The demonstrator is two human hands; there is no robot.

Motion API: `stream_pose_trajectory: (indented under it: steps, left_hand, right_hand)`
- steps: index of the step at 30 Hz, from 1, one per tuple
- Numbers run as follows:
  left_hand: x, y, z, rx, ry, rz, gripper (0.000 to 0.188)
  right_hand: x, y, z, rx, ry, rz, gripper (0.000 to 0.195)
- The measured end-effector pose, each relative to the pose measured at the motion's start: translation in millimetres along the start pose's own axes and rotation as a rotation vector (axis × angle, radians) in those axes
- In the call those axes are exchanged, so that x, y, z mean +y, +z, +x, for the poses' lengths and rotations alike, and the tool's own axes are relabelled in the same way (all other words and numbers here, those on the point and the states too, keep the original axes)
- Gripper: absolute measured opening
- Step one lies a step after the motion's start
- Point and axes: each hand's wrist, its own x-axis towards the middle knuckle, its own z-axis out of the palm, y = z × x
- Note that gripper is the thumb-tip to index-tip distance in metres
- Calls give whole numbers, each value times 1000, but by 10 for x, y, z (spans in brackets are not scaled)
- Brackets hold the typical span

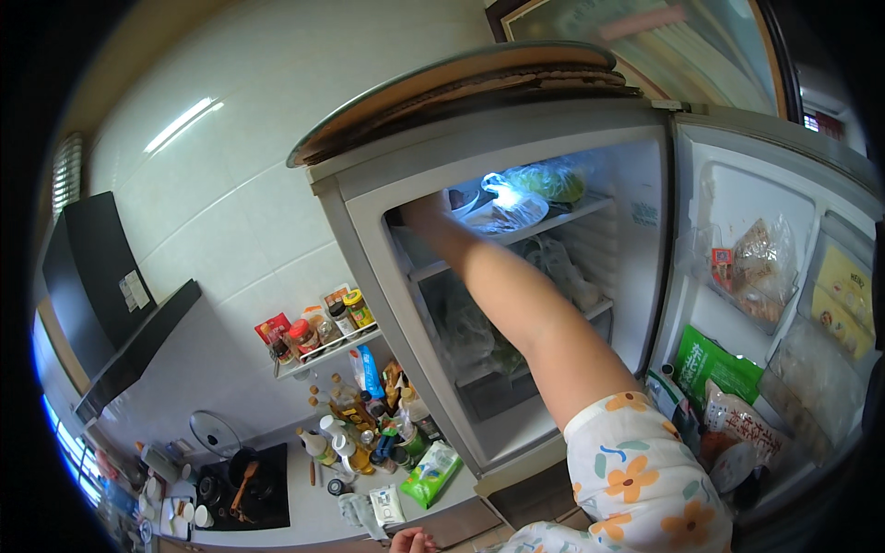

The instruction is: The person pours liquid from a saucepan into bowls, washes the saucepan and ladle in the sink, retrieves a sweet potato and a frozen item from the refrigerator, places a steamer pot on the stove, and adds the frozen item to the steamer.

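Observation:
My right arm reaches deep into the open refrigerator (498, 128). At the far left of its top shelf (563, 226), my right hand (413, 213) is in shadow, and its fingers cannot be made out. Close to that hand is a bowl (462, 204), partly hidden by the arm. Further right lie a plate under plastic wrap (508, 216) and a clear bag with something green (556, 183). At the bottom edge of the view, my left hand (413, 540) shows only a few curled fingers, near the counter's front; its palm is out of view.
The refrigerator door (753, 183) stands open at right, its racks holding bagged food and a green packet (715, 366). Left are a counter (311, 508) with bottles and a green wipes pack (431, 473), a spice shelf (332, 351), and a stove (273, 477) with a wok (242, 464).

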Motion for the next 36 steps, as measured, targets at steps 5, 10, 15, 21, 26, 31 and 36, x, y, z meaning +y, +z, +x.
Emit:
stream_pose_trajectory:
  steps: [5, 10, 15, 21, 26, 31, 36]
  left_hand:
    - [-115, 40, 123, -67, 19, -29, 14]
    - [241, 100, 105, -104, 6, 51, 13]
    - [630, 253, 292, -169, 191, -53, 20]
    - [1056, 826, 229, -688, 327, -504, 62]
    - [972, 778, 155, -371, 133, -493, 58]
    - [924, 309, -2, -37, 83, -417, 53]
    - [671, -12, -15, 135, -20, -379, 52]
  right_hand:
    - [253, -6, 0, 501, -531, -240, 35]
    - [33, -1149, -1008, 299, -363, -62, 17]
    - [-3, -2404, -2466, 326, -390, 153, 17]
    - [-388, -2321, -3363, -610, -581, 672, 25]
    - [-426, -2163, -3107, -523, -515, 505, 44]
    - [-29, -1820, -1755, -161, -168, 217, 46]
    - [727, -860, -431, 42, -165, -5, 41]
